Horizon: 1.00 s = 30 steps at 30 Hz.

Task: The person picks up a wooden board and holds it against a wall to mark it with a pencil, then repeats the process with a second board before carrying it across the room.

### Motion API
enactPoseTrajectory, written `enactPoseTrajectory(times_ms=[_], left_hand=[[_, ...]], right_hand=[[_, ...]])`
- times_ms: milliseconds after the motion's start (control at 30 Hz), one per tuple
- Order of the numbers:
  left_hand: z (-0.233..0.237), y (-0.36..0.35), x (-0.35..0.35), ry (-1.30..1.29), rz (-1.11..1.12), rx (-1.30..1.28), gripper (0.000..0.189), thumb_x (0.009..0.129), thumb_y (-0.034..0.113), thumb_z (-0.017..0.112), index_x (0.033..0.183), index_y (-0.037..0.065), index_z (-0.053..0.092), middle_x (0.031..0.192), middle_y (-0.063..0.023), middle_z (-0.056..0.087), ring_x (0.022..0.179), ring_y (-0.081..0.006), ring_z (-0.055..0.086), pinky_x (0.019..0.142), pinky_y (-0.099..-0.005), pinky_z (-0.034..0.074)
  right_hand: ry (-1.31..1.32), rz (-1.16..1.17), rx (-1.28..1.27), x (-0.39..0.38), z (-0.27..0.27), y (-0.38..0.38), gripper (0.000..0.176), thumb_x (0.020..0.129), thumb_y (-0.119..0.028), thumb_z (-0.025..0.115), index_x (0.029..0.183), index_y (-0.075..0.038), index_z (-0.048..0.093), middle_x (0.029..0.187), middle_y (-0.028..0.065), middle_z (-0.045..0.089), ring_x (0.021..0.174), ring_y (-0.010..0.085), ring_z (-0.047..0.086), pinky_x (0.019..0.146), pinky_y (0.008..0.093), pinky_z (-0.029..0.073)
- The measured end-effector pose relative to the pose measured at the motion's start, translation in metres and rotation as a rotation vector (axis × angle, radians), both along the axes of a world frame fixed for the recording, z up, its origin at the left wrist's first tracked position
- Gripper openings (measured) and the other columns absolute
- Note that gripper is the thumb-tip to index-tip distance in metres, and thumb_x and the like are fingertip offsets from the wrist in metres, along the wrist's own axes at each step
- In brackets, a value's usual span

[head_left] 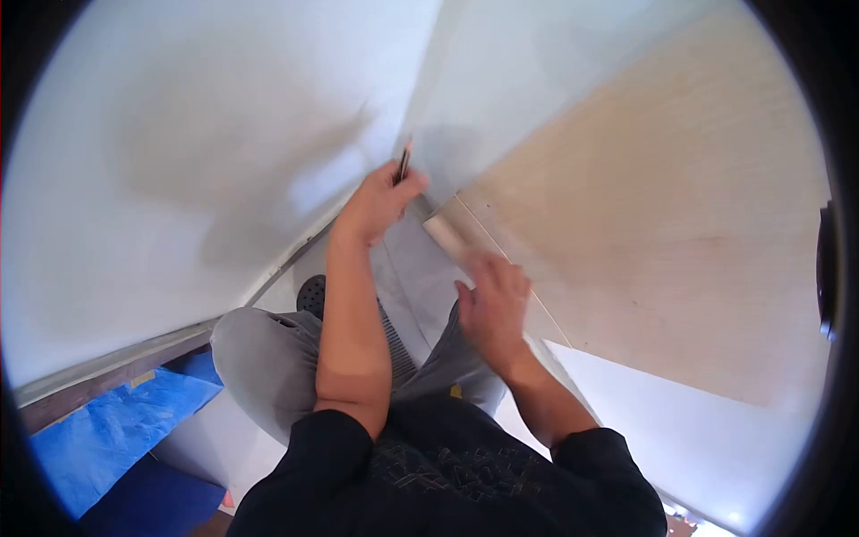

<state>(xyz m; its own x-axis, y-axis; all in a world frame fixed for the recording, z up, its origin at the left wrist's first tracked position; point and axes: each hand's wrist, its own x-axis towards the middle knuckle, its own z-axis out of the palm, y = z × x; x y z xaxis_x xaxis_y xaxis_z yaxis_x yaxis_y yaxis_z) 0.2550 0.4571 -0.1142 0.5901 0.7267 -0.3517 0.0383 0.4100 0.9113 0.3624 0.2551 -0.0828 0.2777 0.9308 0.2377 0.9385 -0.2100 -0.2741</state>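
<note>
My left hand [380,208] is closed around a pencil [403,162], its tip pointing up toward the corner where two white walls meet. Lower and to the right is my right hand [495,304], slightly blurred, thumb apart from the fingers and nothing visible in it. Its fingertips overlap the lower edge of a light wooden panel [662,215] in this view. A pale wooden strip [445,234] runs along that edge, between my two hands, with its near end behind my right fingers.
A white wall [179,161] rises on the left, with a baseboard strip [286,259] at its foot. Blue plastic sheeting [116,430] lies at the lower left. Below me are a dark perforated clog [311,295] and my bent knees in grey trousers [264,358].
</note>
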Motion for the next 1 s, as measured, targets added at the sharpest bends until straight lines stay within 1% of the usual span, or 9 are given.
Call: enactPoseTrajectory(times_ms=[100,200,267,400,467,567,667,800,1000], left_hand=[[-0.009,-0.021,-0.011,0.206,-0.244,-0.07,0.034,0.082,0.039,0.069,0.078,0.008,0.055,0.068,0.003,0.046,0.059,-0.0079,0.039,0.053,-0.024,0.033],[0.002,-0.024,-0.019,0.368,-0.264,-0.033,0.038,0.078,0.041,0.073,0.08,0.006,0.059,0.065,0.0029,0.045,0.061,-0.009,0.043,0.056,-0.0245,0.036],[0.018,-0.032,-0.02,0.365,-0.332,0.072,0.041,0.074,0.04,0.076,0.086,0.004,0.06,0.072,-0.0003,0.049,0.068,-0.0127,0.048,0.062,-0.027,0.04],[0.014,-0.057,-0.031,0.419,-0.426,0.515,0.05,0.064,0.029,0.084,0.098,0.0,0.061,0.094,-0.0096,0.055,0.086,-0.0228,0.054,0.077,-0.0323,0.044],[0.019,-0.071,-0.037,0.486,-0.429,0.578,0.051,0.061,0.022,0.084,0.101,0.0,0.061,0.106,-0.0122,0.053,0.093,-0.0264,0.053,0.08,-0.0338,0.044],[0.032,-0.078,-0.043,0.555,-0.442,0.564,0.052,0.059,0.014,0.084,0.103,0.0,0.06,0.113,-0.0133,0.052,0.098,-0.0291,0.054,0.083,-0.0347,0.044],[0.037,-0.077,-0.047,0.585,-0.461,0.617,0.05,0.061,0.01,0.082,0.104,0.0,0.06,0.114,-0.0127,0.052,0.1,-0.0297,0.055,0.084,-0.0356,0.044],[0.04,-0.079,-0.041,0.463,-0.444,0.799,0.04,0.063,0.006,0.079,0.099,0.002,0.061,0.109,-0.0086,0.053,0.089,-0.0242,0.054,0.076,-0.0346,0.045],[0.044,-0.084,-0.017,0.48,-0.614,1.169,0.035,0.066,-0.003,0.071,0.099,0.003,0.061,0.102,-0.0092,0.059,0.094,-0.0305,0.06,0.078,-0.0369,0.05]], right_hand=[[0.118,0.069,-0.057,-0.017,-0.011,-0.004,0.048,0.071,-0.006,0.066,0.118,-0.008,0.055,0.111,0.0109,0.056,0.095,0.031,0.054,0.084,0.044,0.042],[0.216,0.08,0.024,-0.013,-0.024,-0.008,0.043,0.072,-0.005,0.065,0.114,-0.007,0.057,0.108,0.0106,0.057,0.092,0.0302,0.055,0.08,0.0403,0.045],[0.264,0.068,0.047,-0.005,-0.025,-0.011,0.038,0.075,-0.005,0.064,0.113,-0.007,0.058,0.107,0.0117,0.057,0.094,0.0302,0.056,0.079,0.0376,0.047],[0.83,0.029,0.104,0.019,-0.034,-0.024,0.034,0.08,-0.01,0.064,0.113,-0.005,0.058,0.115,0.0132,0.056,0.103,0.0326,0.055,0.087,0.0402,0.046],[1.063,-0.031,0.126,0.042,-0.038,-0.039,0.032,0.082,-0.011,0.064,0.112,-0.003,0.058,0.118,0.0153,0.055,0.104,0.0351,0.055,0.089,0.0412,0.046],[0.386,-0.11,0.201,0.08,-0.07,-0.068,0.042,0.082,-0.015,0.064,0.12,-0.002,0.054,0.122,0.0171,0.053,0.109,0.0349,0.053,0.093,0.0436,0.043],[0.169,-0.263,-0.033,0.085,-0.108,-0.088,0.051,0.083,-0.019,0.063,0.128,-0.002,0.047,0.128,0.0178,0.049,0.117,0.0336,0.047,0.098,0.0457,0.038],[0.12,-0.315,-0.081,0.067,-0.111,-0.088,0.054,0.083,-0.021,0.062,0.131,-0.003,0.043,0.133,0.0172,0.044,0.123,0.0322,0.042,0.099,0.0473,0.035],[0.121,-0.365,-0.119,0.072,-0.103,-0.074,0.05,0.079,-0.017,0.065,0.124,-0.004,0.048,0.121,0.0142,0.049,0.114,0.0321,0.046,0.092,0.0467,0.038]])
